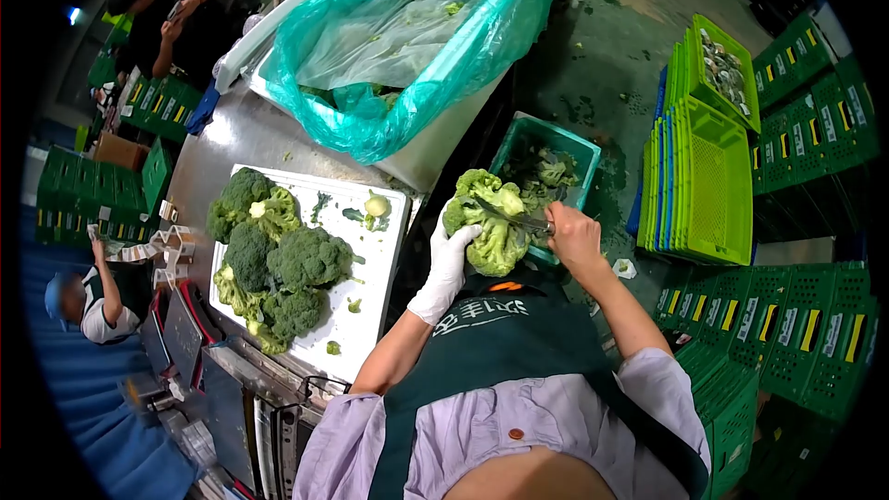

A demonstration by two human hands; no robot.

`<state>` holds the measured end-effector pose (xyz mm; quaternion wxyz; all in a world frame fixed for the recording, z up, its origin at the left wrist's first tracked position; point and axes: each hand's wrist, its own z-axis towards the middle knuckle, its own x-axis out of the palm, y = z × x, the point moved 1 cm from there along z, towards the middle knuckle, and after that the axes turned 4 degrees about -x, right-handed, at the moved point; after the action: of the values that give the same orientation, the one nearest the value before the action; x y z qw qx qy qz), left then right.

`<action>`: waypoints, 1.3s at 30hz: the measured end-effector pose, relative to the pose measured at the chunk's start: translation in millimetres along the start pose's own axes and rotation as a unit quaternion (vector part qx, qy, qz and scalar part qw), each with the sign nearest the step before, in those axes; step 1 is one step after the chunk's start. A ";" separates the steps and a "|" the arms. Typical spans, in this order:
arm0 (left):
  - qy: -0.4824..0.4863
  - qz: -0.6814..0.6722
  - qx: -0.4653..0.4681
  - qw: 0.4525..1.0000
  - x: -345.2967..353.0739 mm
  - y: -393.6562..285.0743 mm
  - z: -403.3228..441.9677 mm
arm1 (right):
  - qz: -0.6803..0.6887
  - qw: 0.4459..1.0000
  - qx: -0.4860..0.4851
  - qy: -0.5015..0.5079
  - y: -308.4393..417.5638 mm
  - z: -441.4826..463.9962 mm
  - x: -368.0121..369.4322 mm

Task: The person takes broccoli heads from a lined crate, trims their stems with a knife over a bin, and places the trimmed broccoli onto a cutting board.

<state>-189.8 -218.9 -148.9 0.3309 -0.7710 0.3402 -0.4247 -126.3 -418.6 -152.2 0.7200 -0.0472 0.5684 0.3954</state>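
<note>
My left hand (pixel 444 264), in a white glove, is closed around a head of broccoli (pixel 495 245) turned with its cut stem side up. My bare right hand (pixel 574 239) grips a knife (pixel 519 218), whose blade lies against the broccoli's stems. Beneath and beyond them on the floor is a teal bin (pixel 585 153) with green trimmings inside. To the left, several broccoli heads (pixel 310 256) are piled on a white foam tray (pixel 375 292), along with a cut stem piece (pixel 377 205) and small scraps.
A foam box lined with a teal plastic bag (pixel 370 134) stands on the metal table (pixel 199 181), broccoli inside. Lime-green crates (pixel 713 185) and dark green crates (pixel 787 315) are stacked at right. Two people (pixel 111 306) (pixel 171 14) are at the left.
</note>
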 end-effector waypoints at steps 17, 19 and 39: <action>-0.056 0.021 0.167 0.984 -45.6 -17.4 8.4 | 0.066 0.961 0.263 -0.059 -47.5 -26.4 -22.0; -0.048 -0.031 0.156 0.986 -42.7 -13.6 7.4 | 0.092 0.967 0.230 -0.063 -21.6 -18.6 -32.0; -0.070 0.082 0.154 0.982 10.2 -22.0 -7.6 | -0.017 0.993 -0.008 -0.117 -12.0 23.8 24.2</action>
<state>-187.0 -216.7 -123.8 0.5020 -0.7082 0.3092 -0.3884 -99.3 -402.0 -169.1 0.7876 -0.0163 0.4760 0.3908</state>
